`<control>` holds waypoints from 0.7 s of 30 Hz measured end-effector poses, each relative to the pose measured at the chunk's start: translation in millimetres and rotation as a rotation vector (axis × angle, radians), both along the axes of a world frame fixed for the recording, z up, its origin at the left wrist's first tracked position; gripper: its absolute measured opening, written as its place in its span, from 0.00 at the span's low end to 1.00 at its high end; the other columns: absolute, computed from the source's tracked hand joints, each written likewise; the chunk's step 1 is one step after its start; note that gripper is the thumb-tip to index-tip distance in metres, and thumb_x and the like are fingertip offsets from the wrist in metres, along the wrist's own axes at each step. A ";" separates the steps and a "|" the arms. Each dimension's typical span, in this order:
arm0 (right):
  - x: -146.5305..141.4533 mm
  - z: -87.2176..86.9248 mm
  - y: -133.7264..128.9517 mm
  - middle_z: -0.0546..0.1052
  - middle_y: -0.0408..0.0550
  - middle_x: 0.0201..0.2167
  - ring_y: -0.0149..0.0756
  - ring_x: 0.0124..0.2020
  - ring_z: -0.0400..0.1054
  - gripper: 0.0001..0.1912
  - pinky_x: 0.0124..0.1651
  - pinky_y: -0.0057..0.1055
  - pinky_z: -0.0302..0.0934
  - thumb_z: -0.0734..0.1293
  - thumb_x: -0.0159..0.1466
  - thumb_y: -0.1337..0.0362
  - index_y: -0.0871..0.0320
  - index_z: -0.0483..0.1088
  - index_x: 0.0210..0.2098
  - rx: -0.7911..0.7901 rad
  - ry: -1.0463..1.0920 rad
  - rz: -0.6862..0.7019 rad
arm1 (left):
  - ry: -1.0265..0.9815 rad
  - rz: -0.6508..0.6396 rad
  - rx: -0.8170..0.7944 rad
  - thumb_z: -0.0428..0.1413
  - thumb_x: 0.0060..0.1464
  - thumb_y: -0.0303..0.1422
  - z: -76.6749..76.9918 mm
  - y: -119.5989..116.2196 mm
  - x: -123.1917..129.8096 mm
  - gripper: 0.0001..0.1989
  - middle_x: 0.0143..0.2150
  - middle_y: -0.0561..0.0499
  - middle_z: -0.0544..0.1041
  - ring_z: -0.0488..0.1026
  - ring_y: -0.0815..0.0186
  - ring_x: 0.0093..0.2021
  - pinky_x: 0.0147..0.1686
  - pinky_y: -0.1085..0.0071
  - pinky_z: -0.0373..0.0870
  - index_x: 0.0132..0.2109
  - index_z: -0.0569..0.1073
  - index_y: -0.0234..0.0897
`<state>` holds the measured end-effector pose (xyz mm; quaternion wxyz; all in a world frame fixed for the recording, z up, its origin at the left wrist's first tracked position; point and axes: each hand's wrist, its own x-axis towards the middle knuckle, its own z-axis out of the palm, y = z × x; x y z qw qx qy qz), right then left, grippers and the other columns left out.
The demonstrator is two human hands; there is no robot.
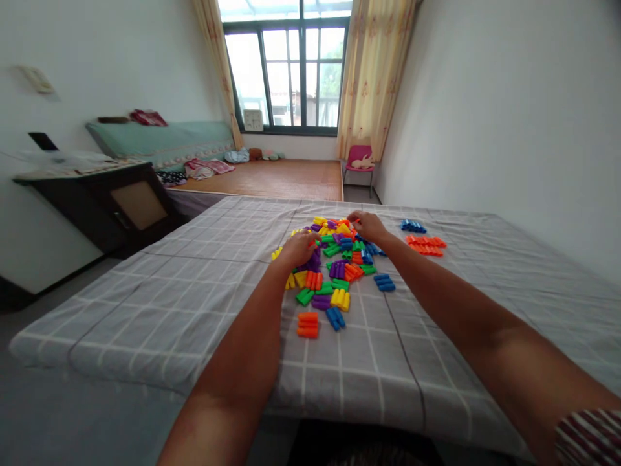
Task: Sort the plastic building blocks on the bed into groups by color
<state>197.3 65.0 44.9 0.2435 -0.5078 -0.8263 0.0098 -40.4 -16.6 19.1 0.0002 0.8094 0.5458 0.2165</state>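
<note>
A heap of colourful plastic building blocks (339,270), shaped like short joined tubes, lies on the grey checked cloth. My left hand (299,248) rests over the heap's left side, fingers loosely bent and apart above purple and yellow blocks. At the heap's far edge, my right hand (369,226) has its fingers curled in, with an orange block (358,221) showing at the fingertips; the hand partly hides it. Nearer to me lie a loose orange block (307,325) and blue block (336,318). Another blue block (385,283) sits below my right forearm.
Beyond my right forearm are a row of blue blocks (413,226) and a group of orange blocks (426,245). The cloth-covered table (160,310) spreads around the heap. Behind it stand a bed platform (291,178), a dark cabinet (130,207) and a pink chair (359,155).
</note>
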 end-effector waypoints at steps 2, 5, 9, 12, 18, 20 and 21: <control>-2.0 -7.0 16.3 0.78 0.51 0.45 0.40 0.45 0.72 0.15 0.47 0.32 0.63 0.62 0.61 0.69 0.59 0.75 0.45 -0.048 -0.050 -0.043 | -0.008 -0.033 -0.029 0.50 0.56 0.30 -1.1 0.5 -0.5 0.16 0.46 0.47 0.77 0.73 0.61 0.46 0.47 0.67 0.68 0.49 0.76 0.42; -8.3 -19.0 28.1 0.78 0.52 0.46 0.41 0.46 0.72 0.18 0.49 0.33 0.63 0.65 0.60 0.67 0.59 0.73 0.50 -0.116 -0.084 -0.001 | 0.014 -0.047 -0.061 0.51 0.56 0.33 -2.5 0.3 0.9 0.14 0.44 0.48 0.79 0.75 0.61 0.45 0.45 0.68 0.69 0.46 0.78 0.42; -11.3 -27.0 31.2 0.79 0.49 0.38 0.38 0.39 0.72 0.15 0.45 0.31 0.65 0.69 0.55 0.68 0.58 0.75 0.44 -0.191 0.045 0.072 | 0.033 -0.030 -0.031 0.48 0.59 0.36 -2.7 -0.3 4.3 0.15 0.43 0.46 0.80 0.75 0.61 0.44 0.44 0.68 0.70 0.45 0.79 0.41; -2.2 -27.3 27.1 0.78 0.48 0.35 0.34 0.35 0.71 0.11 0.40 0.29 0.66 0.69 0.54 0.69 0.60 0.73 0.39 -0.294 0.340 0.142 | 0.031 -0.035 0.004 0.47 0.60 0.36 -1.5 -0.4 6.6 0.16 0.43 0.47 0.80 0.75 0.62 0.45 0.46 0.69 0.69 0.45 0.79 0.41; 61.1 -24.7 -0.1 0.78 0.46 0.32 0.33 0.33 0.72 0.13 0.35 0.29 0.67 0.71 0.52 0.61 0.58 0.67 0.35 -0.412 0.569 0.246 | 0.036 -0.033 0.002 0.48 0.59 0.35 -2.6 -0.2 10.1 0.15 0.43 0.49 0.79 0.74 0.63 0.45 0.46 0.70 0.68 0.44 0.79 0.42; 99.1 -21.7 -11.1 0.78 0.46 0.33 0.34 0.33 0.72 0.15 0.35 0.30 0.68 0.72 0.53 0.58 0.58 0.67 0.35 -0.348 0.492 0.196 | 0.041 -0.030 0.014 0.48 0.59 0.36 -3.5 0.5 10.5 0.15 0.43 0.48 0.79 0.74 0.62 0.45 0.47 0.69 0.68 0.43 0.79 0.41; 120.1 -20.1 -17.1 0.78 0.47 0.33 0.34 0.33 0.72 0.15 0.35 0.30 0.68 0.71 0.53 0.58 0.58 0.67 0.34 -0.301 0.450 0.147 | 0.040 -0.031 0.025 0.48 0.59 0.36 -3.9 1.1 10.5 0.15 0.43 0.48 0.79 0.73 0.61 0.45 0.47 0.68 0.68 0.43 0.79 0.41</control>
